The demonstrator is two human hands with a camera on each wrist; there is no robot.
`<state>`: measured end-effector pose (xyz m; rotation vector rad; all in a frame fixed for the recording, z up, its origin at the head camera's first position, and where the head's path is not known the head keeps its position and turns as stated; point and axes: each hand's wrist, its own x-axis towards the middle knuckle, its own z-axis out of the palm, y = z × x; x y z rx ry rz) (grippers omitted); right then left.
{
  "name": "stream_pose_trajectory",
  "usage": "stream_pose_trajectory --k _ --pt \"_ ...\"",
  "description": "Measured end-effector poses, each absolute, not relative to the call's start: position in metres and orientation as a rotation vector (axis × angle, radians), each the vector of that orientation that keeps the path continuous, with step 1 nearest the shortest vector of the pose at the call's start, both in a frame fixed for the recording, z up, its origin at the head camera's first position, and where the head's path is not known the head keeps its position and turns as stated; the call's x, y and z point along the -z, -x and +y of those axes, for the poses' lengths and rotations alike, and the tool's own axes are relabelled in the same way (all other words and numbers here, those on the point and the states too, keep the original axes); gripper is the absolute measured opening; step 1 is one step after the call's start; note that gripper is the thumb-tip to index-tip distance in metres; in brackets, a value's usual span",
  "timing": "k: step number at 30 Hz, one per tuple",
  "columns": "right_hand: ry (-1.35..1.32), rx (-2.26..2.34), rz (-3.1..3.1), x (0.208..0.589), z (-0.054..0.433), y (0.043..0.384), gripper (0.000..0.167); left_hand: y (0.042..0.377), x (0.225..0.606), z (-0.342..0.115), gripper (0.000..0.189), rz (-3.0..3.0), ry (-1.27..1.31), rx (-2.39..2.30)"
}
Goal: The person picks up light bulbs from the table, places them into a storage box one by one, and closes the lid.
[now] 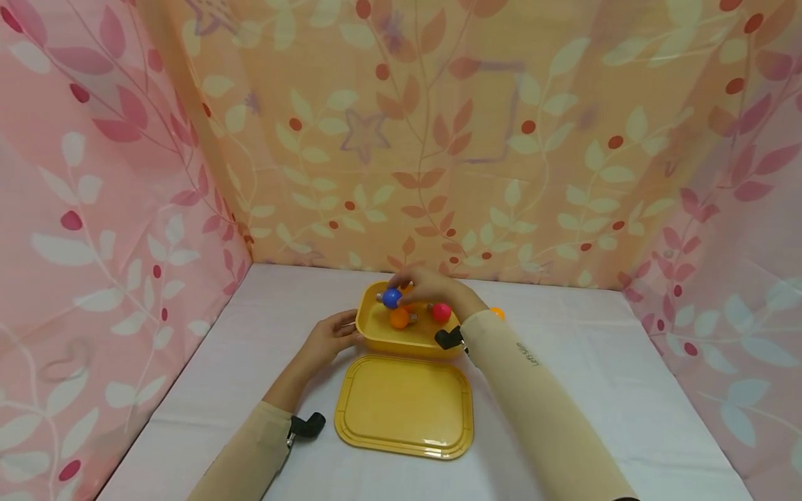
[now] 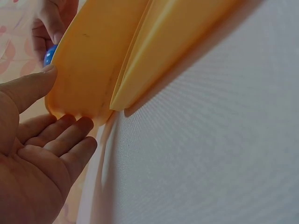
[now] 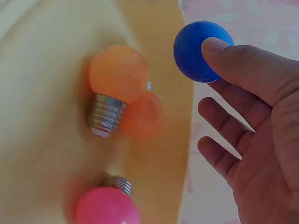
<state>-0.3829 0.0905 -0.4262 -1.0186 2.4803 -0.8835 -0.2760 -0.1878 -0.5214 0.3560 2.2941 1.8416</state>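
White tbl (image 1: 626,376), R hand (image 1: 432,286) w/ pinched blue bulb (image 3: 191,53) (base (image 1: 379,297) head cam only), L hand (image 1: 327,339) relaxed against yellow box (image 1: 401,346).

- Head: looks forward and down from above, far enough to take in the white cloth-covered table (image 1: 564,376) and both arms.
- Left wrist: close behind the left hand (image 1: 328,337), rolled sideways, facing the rectangular yellow box (image 1: 407,346).
- Right wrist: close by the right hand (image 1: 426,284), facing into that box.
- All share the box and the round blue bulb (image 1: 392,298).

Left hand (image 1: 327,338), fingers (image 2: 81,151) loosely extended, right hand (image 1: 432,285) in a thumb-and-finger pinch, forearms (image 1: 532,396) stretched forward
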Motion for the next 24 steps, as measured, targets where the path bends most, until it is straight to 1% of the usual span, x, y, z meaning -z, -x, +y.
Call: stream_pose_trajectory --k 3,10,18,24 --pt "1.008 0.879 2.477 0.433 0.086 0.383 0.035 0.277 0.523 -0.188 0.072 2.265 -0.376 -1.859" --pt "0.895 0.870 2.480 0.443 0.081 0.382 0.038 0.278 0.523 -0.187 0.069 2.215 -0.385 -1.896" --pt "0.925 0.837 2.485 0.453 0.076 0.385 0.037 0.279 0.525 -0.187 0.069 2.225 -0.399 -1.887" --pt "0.882 0.897 2.421 0.455 0.072 0.380 0.039 0.277 0.525 -0.188 0.070 2.234 -0.387 -1.886"
